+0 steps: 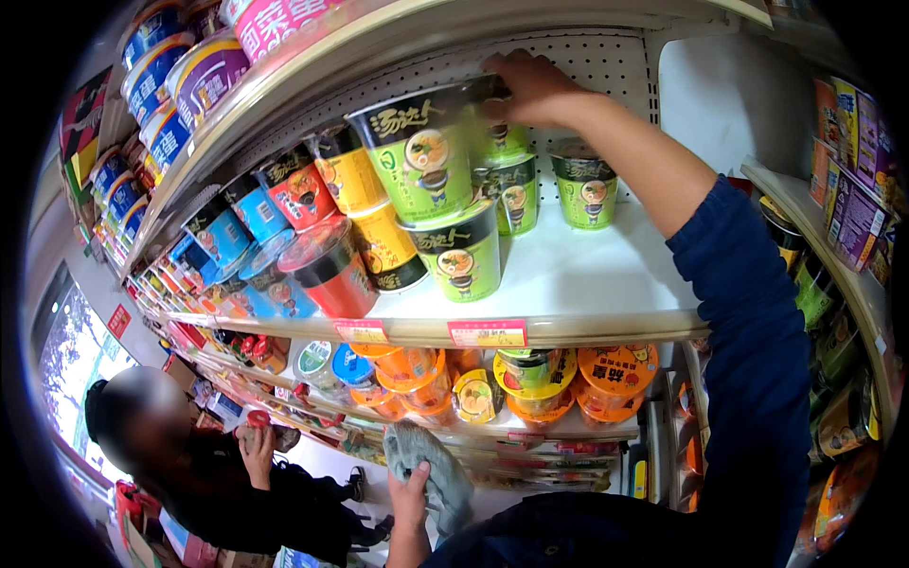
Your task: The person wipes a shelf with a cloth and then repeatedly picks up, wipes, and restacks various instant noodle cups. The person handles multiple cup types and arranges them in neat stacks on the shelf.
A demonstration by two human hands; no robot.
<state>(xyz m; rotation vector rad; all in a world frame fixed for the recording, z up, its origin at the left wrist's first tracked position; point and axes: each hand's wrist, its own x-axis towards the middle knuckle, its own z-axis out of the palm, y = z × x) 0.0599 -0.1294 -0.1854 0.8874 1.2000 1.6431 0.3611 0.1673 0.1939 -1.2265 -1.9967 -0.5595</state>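
Observation:
My right hand (529, 85) reaches over the upper shelf (561, 284) and grips a green-and-black instant noodle cup (510, 142) from above. That cup is blurred, just over another green cup (517, 195); whether the two touch I cannot tell. In front stands a stack of two matching cups, the upper cup (419, 156) on the lower cup (460, 259). One more green cup (586, 188) stands apart at the right. Low in the view, my left hand (410, 493) holds a bunched grey cloth (429, 468) before the lower shelves.
Yellow cups (387, 238), a red cup (330, 273) and blue cups (273, 277) crowd the shelf's left part. Orange noodle tubs (614, 376) fill the shelf below. An overhanging shelf edge (298, 78) curves above. A person (213, 476) stands at lower left, holding something red.

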